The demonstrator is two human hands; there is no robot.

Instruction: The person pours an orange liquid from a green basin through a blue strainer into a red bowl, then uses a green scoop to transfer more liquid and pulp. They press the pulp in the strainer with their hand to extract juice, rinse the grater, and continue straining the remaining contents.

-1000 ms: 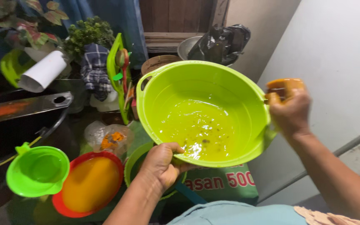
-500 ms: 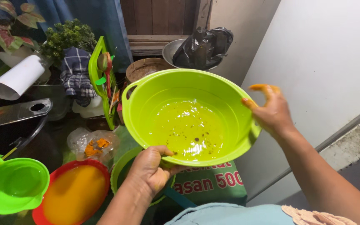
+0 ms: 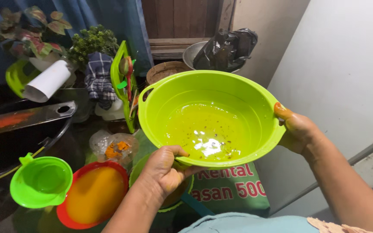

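While both hands hold it up in the air, the big green bowl (image 3: 210,116) has a little yellow water with dark bits inside. The left hand (image 3: 165,168) pinches the near rim. The right hand (image 3: 296,131) grips the far right rim. Below sit a red bowl (image 3: 92,195) of orange liquid and a small green scoop (image 3: 42,181).

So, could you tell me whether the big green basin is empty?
No, the green basin holds a shallow pool of yellowish liquid with dark specks at its bottom.
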